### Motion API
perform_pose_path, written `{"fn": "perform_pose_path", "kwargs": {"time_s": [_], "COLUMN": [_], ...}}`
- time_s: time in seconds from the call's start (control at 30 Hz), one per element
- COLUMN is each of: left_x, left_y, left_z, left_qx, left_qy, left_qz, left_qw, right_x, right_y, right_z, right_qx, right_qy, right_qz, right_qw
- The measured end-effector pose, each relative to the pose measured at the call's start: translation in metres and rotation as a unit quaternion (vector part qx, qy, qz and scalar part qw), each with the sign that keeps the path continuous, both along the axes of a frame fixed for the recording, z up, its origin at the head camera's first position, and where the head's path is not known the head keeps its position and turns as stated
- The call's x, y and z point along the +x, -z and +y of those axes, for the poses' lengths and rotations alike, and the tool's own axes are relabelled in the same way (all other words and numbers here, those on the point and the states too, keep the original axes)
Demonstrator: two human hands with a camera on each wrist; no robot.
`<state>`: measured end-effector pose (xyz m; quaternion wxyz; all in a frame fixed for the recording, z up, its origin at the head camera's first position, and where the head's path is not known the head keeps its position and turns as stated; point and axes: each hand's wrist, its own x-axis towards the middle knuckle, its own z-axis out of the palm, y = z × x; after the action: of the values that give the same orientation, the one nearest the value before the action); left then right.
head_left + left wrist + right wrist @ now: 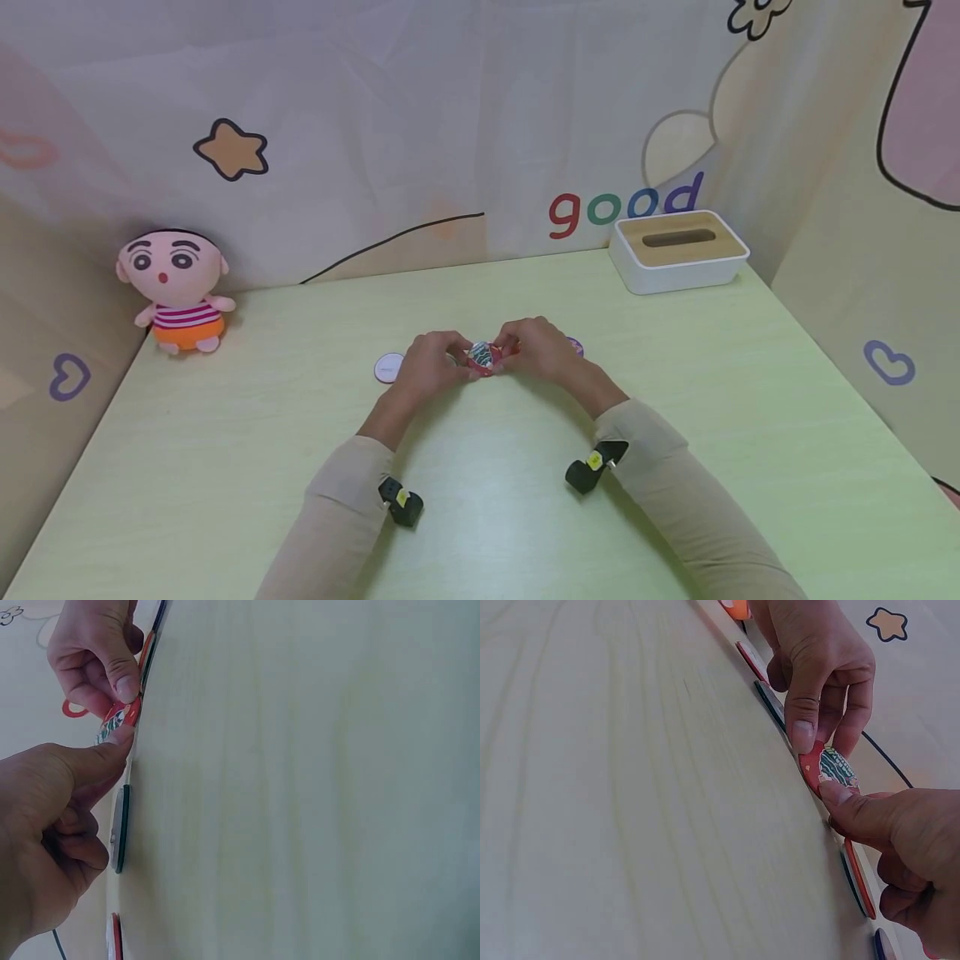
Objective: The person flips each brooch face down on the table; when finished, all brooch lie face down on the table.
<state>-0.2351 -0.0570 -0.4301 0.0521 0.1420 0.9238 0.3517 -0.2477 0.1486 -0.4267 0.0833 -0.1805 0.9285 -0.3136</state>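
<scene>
A small flat red piece (482, 357) with a green-and-white picture is held between both hands, low over the table. My left hand (433, 367) pinches its left edge between thumb and fingers. On the opposite edge, my right hand (540, 346) pinches with thumb and fingertips. A white round disc (387, 367) lies just left of the left hand; a purple disc (576, 346) shows partly behind the right. In the left wrist view, a dark-green-edged disc (121, 829) lies beside the left hand. The right wrist view shows an orange-and-green-edged piece (859, 877) near the right hand.
A plush doll (180, 292) in a striped top sits at the table's back left. At the back right stands a white tissue box (678, 268) with a wooden lid. Printed curtains (420, 125) hang behind the pale green table (480, 500).
</scene>
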Motion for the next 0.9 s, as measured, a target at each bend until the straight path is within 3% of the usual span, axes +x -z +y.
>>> {"fn": "perform_pose_path", "kwargs": {"time_s": [0.53, 0.9], "left_x": [0.0018, 0.0030], "left_y": [-0.0018, -0.0012], "left_z": [0.0001, -0.0002], "left_qx": [0.024, 0.056], "left_qy": [-0.003, -0.033], "left_qz": [0.009, 0.020], "left_qw": [0.9997, 0.9977], "right_x": [0.0014, 0.0039], "right_y": [0.0007, -0.0010], "right_z": [-0.0002, 0.0013], "right_qx": [-0.024, -0.056], "right_qy": [0.013, 0.036], "right_qz": [0.020, 0.030], "right_qw": [0.9994, 0.9973]}}
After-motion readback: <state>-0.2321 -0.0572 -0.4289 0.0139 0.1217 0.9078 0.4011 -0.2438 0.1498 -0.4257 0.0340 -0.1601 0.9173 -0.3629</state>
